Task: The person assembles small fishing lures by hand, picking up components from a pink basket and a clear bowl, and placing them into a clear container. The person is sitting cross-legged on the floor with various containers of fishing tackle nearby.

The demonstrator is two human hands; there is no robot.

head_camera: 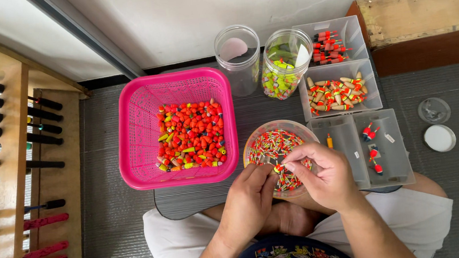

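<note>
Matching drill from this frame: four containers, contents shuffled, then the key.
1. pink basket
2. round bowl
3. left jar
4. right jar

a. thin striped sticks
b. nearly empty
c. mostly orange-red float bodies
d. yellow-green pieces

Pairs: 1-c, 2-a, 3-b, 4-d. Left hand and right hand pinch a small piece over the bowl.

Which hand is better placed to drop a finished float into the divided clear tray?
Probably the right hand: it sits beside the divided clear tray, pinching the small piece over the bowl. The left hand lies farther off, toward the pink basket.
</note>
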